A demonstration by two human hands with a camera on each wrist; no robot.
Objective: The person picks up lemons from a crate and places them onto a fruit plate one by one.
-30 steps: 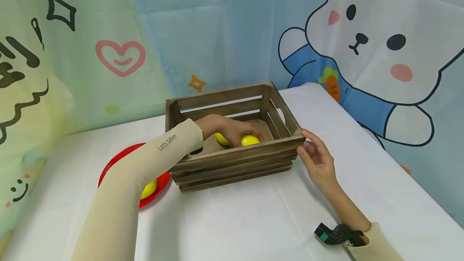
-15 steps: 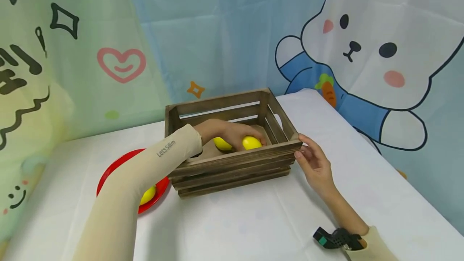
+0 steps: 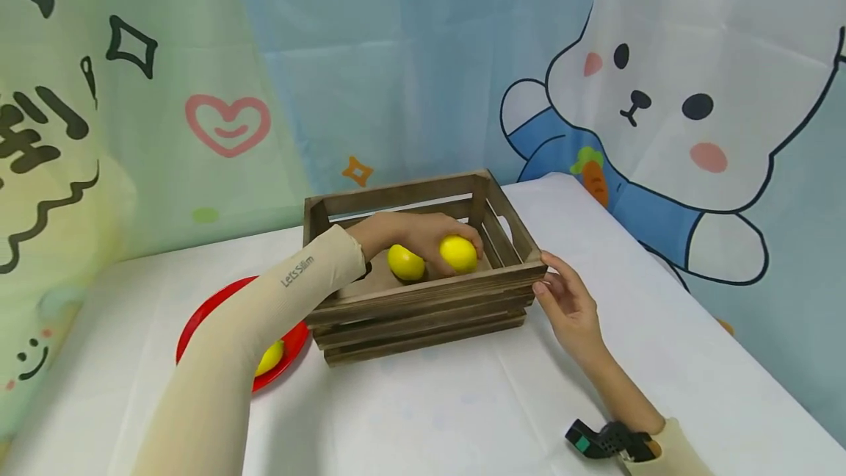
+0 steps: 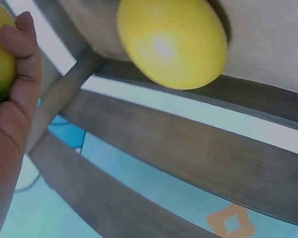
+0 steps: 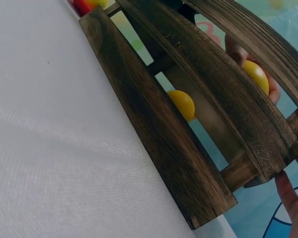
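Observation:
A slatted wooden crate (image 3: pixel 423 307) stands on the white-covered table. Inside it, my left hand (image 3: pixel 429 233) grips a lemon (image 3: pixel 458 253), fingers curled round its far side. The left wrist view shows this lemon (image 4: pixel 0 54) with a green end. Another lemon (image 3: pixel 406 263) lies on the crate's floor, under my left wrist and apart from the fingers. My right hand (image 3: pixel 571 311) holds the crate's front right corner between thumb and index finger. In the right wrist view those fingertips (image 5: pixel 287 191) touch the slat end.
Left of the crate is a red plate (image 3: pixel 291 350) with a lemon (image 3: pixel 269 357) on it, partly hidden by my left sleeve (image 3: pixel 264 314). A cartoon-printed cloth (image 3: pixel 396 94) hangs behind the table (image 3: pixel 423 410).
My left hand has lifted the lemon a little off the crate's floor, so more of both lemons shows. The right hand stays at the corner. The head view has tilted slightly upward.

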